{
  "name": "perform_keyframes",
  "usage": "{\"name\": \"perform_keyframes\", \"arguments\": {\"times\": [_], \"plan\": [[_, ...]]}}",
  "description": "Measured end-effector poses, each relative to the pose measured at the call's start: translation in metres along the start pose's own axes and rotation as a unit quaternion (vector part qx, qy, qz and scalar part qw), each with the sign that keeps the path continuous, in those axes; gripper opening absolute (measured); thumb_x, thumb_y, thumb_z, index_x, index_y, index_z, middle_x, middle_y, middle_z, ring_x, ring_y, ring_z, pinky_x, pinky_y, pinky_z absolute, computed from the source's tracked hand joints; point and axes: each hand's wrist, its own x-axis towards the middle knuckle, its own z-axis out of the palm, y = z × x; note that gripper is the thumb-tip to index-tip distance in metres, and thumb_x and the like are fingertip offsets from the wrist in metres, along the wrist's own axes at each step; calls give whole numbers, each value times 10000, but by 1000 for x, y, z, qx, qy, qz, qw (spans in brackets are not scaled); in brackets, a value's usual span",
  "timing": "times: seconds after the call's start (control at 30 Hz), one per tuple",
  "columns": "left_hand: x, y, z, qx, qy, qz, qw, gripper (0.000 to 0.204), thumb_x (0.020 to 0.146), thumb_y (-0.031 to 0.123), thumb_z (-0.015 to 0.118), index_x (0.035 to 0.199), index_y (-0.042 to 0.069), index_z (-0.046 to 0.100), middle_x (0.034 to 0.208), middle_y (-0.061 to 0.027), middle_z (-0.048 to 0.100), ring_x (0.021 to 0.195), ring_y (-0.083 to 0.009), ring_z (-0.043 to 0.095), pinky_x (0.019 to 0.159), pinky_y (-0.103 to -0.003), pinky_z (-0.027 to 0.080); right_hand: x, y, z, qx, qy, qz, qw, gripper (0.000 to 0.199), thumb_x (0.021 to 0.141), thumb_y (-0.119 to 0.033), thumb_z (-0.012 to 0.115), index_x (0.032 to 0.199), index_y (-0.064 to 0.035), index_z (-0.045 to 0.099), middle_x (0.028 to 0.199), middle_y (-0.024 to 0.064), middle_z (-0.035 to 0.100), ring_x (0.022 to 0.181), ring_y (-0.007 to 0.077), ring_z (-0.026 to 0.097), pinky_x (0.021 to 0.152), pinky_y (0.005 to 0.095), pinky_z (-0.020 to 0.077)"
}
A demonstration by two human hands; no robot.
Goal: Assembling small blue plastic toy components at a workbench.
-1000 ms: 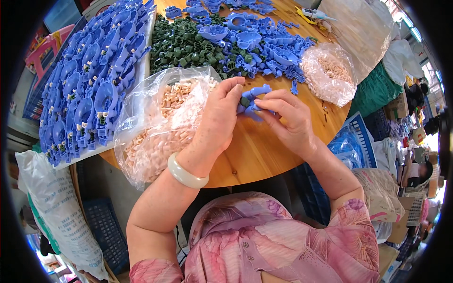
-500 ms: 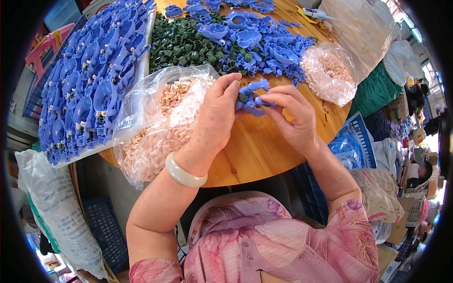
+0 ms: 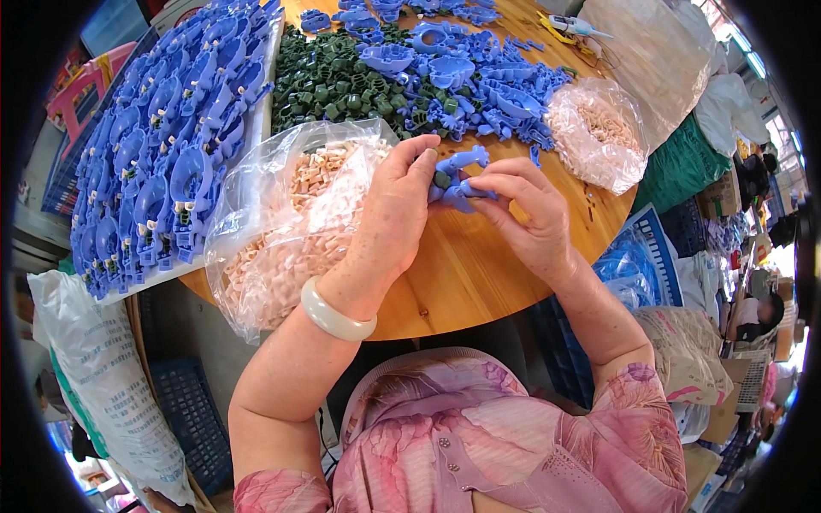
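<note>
Between my two hands, over the front of the round table, is a blue plastic part (image 3: 466, 160) with a small dark green piece (image 3: 441, 179) set in it. My left hand (image 3: 400, 192) is closed round the part's left side, its thumb and index finger upward; the other fingers are partly hidden. At the right end, thumb and fingers of my right hand (image 3: 526, 209) pinch a projecting bit of the same blue part. Beside my left wrist lies an open clear bag of small beige pieces (image 3: 286, 248).
A white board (image 3: 267, 94) at left carries rows of blue assemblies (image 3: 192, 175). Beyond my hands lie a heap of dark green pieces (image 3: 333, 85) and loose blue parts (image 3: 513, 94). Another bag of beige pieces (image 3: 599, 128) sits right, near a yellow-and-white tool (image 3: 577, 26). The wooden tabletop (image 3: 436, 295) curves nearest me.
My right fingers have shifted slightly on the blue part, with the thumb a little lower. The left hand and the part have barely moved.
</note>
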Motion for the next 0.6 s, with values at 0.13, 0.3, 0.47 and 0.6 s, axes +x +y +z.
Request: {"name": "perform_keyframes", "arguments": {"times": [0.13, 0.3, 0.47, 0.6], "plan": [[-1, 0, 1, -4, 5, -3, 1000, 254, 972, 159, 411, 1179, 34, 491, 963, -85, 599, 785, -132, 612, 648, -263, 556, 0, -1, -1, -20, -5, -6, 1000, 253, 749, 77, 666, 978, -29, 653, 959, 68, 569, 753, 119, 560, 616, 213, 454], [-1, 1, 2, 5, 12, -2, 1000, 252, 971, 152, 407, 1181, 42, 494, 957, -84, 602, 791, -137, 619, 642, -261, 553, 0, -2, 0, -38, -3, -6, 999, 277, 740, 25, 680, 994, -85, 657, 922, 70, 584, 776, 196, 604, 636, 276, 494], [-3, 1, 3, 29, 32, -12, 999, 246, 966, 145, 415, 1175, 51, 504, 929, -81, 610, 785, -144, 627, 636, -258, 547, -1, -5, 1, -88, -24, -44, 995, 273, 739, 0, 688, 994, -94, 656, 905, 68, 579, 757, 210, 609, 622, 283, 497], [-1, -4, 0, 32, 32, -11, 999, 236, 961, 146, 429, 1156, 52, 522, 894, -63, 607, 754, -121, 612, 621, -248, 536, -3, -7, 1, -130, -32, -64, 989, 264, 730, -7, 688, 975, -97, 648, 892, 66, 578, 734, 220, 616, 597, 293, 501]]}}
